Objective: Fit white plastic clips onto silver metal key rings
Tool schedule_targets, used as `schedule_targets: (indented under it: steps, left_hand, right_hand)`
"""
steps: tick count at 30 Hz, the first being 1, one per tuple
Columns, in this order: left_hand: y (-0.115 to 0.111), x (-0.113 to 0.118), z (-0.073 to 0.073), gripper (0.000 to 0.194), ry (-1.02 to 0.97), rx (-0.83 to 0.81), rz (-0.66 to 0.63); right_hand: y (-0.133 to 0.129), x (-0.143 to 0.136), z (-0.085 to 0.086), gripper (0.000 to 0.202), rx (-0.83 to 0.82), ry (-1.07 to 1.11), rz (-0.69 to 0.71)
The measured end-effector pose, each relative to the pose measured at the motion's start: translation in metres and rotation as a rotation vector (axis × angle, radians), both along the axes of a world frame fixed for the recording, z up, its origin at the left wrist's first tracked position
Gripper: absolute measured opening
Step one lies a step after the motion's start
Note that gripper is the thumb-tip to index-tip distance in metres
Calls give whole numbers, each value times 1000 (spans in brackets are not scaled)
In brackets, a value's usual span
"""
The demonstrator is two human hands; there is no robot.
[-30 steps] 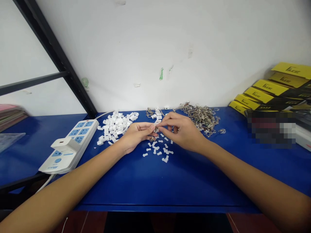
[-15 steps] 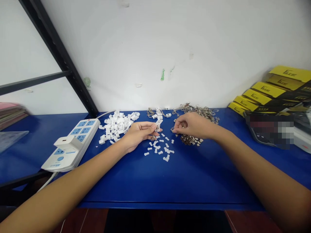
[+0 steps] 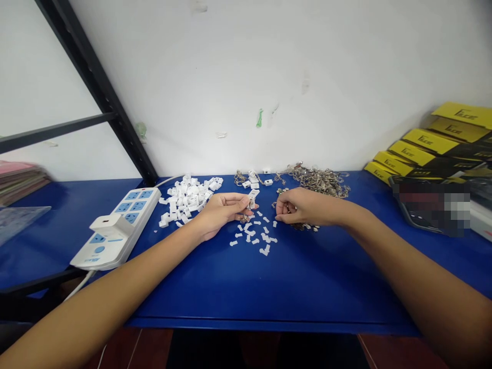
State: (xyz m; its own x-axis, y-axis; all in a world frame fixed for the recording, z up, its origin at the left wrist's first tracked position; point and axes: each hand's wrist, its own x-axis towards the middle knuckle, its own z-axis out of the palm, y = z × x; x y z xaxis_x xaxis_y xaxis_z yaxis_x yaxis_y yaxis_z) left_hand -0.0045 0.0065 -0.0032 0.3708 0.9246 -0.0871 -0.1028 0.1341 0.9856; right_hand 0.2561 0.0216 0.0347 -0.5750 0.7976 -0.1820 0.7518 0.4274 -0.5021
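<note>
My left hand [image 3: 226,210] pinches a small white plastic case [image 3: 252,201] between thumb and fingers. A coiled brownish metal piece [image 3: 244,218] hangs beneath it at the fingers. My right hand [image 3: 294,205] is closed, fingertips together, over a heap of small round metal discs [image 3: 306,227] that look like button cells. Whatever lies between its fingertips is hidden. Several small white tabs [image 3: 255,241] are scattered on the blue table between and in front of my hands. A pile of white plastic cases [image 3: 188,197] lies left of my left hand.
Behind my right hand is a tangle of thin metal chains or clips [image 3: 319,179]. A few white cases [image 3: 253,179] lie at the back. A white power strip [image 3: 119,225] stands left, below a black rack post [image 3: 100,92]. Yellow boxes [image 3: 426,141] and a dark phone-like device [image 3: 415,207] are right.
My right hand's fingers have curled in more, and the hand has moved slightly down over the disc heap. My left hand keeps its hold on the case. The view has shifted slightly.
</note>
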Motion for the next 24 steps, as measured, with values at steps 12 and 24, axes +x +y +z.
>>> schedule_targets:
  steps: [12, 24]
  left_hand:
    - [0, 0, 0, 34, -3, -9, 5]
    - [3, -2, -6, 35, -6, 15, -20]
  right_hand:
    - [0, -11, -6, 11, 219, 168, 4]
    - [-3, -20, -15, 24, 234, 157, 84]
